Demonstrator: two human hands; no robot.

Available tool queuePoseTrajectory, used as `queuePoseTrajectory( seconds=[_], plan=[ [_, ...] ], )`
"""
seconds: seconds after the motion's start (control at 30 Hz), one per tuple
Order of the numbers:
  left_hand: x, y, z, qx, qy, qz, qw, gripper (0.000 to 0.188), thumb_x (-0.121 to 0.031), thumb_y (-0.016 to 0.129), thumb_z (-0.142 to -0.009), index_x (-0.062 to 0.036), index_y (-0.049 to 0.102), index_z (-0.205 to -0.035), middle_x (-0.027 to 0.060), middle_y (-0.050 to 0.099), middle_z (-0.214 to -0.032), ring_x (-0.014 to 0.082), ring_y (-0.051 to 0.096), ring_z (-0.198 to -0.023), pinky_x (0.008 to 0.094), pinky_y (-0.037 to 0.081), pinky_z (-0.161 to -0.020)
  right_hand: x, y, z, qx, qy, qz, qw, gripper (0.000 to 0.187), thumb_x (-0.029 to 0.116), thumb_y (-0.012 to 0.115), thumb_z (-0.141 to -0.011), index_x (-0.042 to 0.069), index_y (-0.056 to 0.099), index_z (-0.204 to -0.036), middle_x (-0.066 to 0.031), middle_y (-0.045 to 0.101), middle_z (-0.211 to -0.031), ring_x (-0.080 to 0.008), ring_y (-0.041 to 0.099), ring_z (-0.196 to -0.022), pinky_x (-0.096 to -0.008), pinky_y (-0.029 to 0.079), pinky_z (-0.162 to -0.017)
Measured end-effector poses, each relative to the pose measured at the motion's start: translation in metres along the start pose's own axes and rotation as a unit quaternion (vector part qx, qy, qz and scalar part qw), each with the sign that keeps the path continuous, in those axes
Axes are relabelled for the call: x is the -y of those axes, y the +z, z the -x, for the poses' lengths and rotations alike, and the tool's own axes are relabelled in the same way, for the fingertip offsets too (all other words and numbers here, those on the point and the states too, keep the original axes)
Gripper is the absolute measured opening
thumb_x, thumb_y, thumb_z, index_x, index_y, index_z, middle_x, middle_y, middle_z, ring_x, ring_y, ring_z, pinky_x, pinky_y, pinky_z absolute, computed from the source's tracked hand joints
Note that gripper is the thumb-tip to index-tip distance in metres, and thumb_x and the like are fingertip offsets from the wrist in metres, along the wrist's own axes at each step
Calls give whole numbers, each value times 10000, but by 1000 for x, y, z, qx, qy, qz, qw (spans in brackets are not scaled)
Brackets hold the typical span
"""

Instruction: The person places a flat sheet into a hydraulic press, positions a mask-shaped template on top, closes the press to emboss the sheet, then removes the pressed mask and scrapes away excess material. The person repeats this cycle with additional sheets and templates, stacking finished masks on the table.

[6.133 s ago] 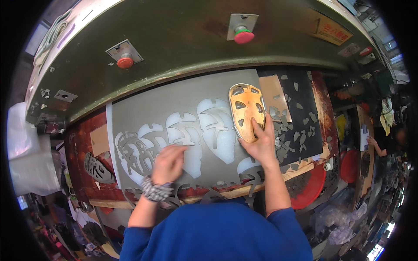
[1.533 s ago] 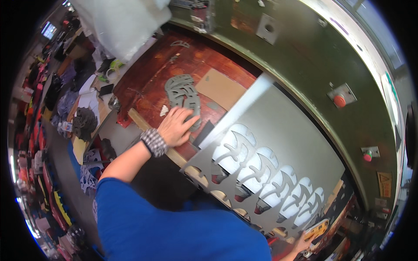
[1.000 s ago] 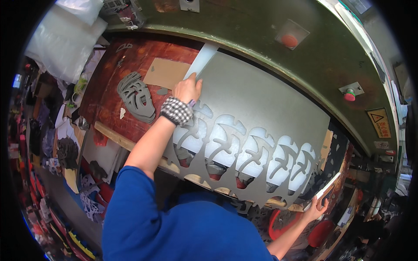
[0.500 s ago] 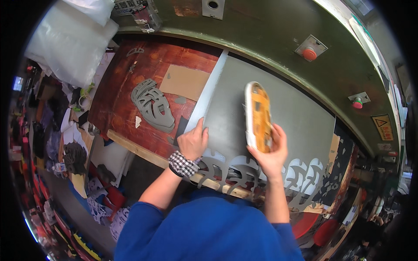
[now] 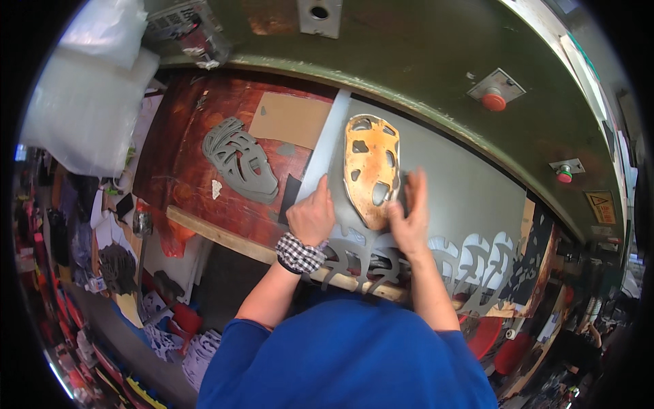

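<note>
A sole-shaped cutting die [image 5: 368, 167], yellow-brown with several cut-out holes and a pale rim, lies on a grey sheet [image 5: 446, 194]. My right hand [image 5: 411, 217] is at its lower right edge, fingers extended and the thumb apart, not wrapped round it. The thumb is near or touching the die's rim; I cannot tell which. My left hand [image 5: 311, 215], with a checked band at the wrist, rests by the sheet's pale left strip [image 5: 325, 146], index finger stretched out and nothing visibly held. Along the sheet's near edge are curved cut-outs and thin strips [image 5: 470, 262].
On the red-brown board [image 5: 177, 150] at left lies a stack of grey cut pieces [image 5: 240, 163] beside a tan card [image 5: 289, 120]. A green machine beam [image 5: 402, 61] with red buttons [image 5: 493, 100] spans the far side. Plastic bags [image 5: 88, 109] hang at far left.
The die has gone from tilted in my right hand to lying on the sheet, farther left. My right hand has loosened its grip. The left hand stays near the sheet's left strip.
</note>
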State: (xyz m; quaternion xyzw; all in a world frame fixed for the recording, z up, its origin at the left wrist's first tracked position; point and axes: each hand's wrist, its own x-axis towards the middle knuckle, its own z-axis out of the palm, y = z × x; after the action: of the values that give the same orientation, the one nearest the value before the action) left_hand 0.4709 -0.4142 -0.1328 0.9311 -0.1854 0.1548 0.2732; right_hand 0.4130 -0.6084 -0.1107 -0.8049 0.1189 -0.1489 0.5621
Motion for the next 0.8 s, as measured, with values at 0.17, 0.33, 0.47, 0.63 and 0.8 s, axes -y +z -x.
queuePoseTrajectory(
  seconds=[0.17,0.33,0.47,0.63,0.8],
  plan=[
    [7,-12,15,-2,-18,78,997,347,-93,582,-884,-65,588,-1229,146,599,-628,322,605,-551,408,481,-515,-25,-104,6,-220,-50,77,971,684,234,519,-966,38,136,-1498,-269,362,-1435,-345,376,-1342,-448,351,-1074],
    [9,-43,76,-39,-120,123,984,198,-116,572,-913,-51,604,-1097,132,607,-645,316,604,-568,400,478,-546,-20,-232,21,-497,-35,163,852,663,312,418,-1018,-18,98,-1495,-256,351,-1448,-328,429,-1284,-399,348,-1049],
    [11,-39,100,-35,-54,100,993,106,-127,607,-888,-34,622,-936,131,599,-758,307,599,-736,403,461,-661,-2,-259,43,-533,-78,290,791,884,480,416,-976,-139,-6,-1446,-349,87,-1505,-414,118,-1424,-450,121,-1159],
    [13,-21,94,-79,-22,19,996,121,-154,608,-886,-35,610,-908,131,596,-770,334,579,-738,436,434,-668,-3,-234,81,-542,-115,255,792,1000,514,489,-936,-111,-105,-1444,-357,-43,-1508,-415,7,-1439,-478,48,-1167],
    [14,-25,98,-57,-28,-4,998,153,-185,574,-912,-42,602,-865,152,611,-775,353,581,-756,438,429,-675,-35,-256,120,-495,-45,373,783,972,468,585,-906,-83,19,-1471,-315,109,-1513,-406,121,-1425,-484,138,-1154]
  ],
)
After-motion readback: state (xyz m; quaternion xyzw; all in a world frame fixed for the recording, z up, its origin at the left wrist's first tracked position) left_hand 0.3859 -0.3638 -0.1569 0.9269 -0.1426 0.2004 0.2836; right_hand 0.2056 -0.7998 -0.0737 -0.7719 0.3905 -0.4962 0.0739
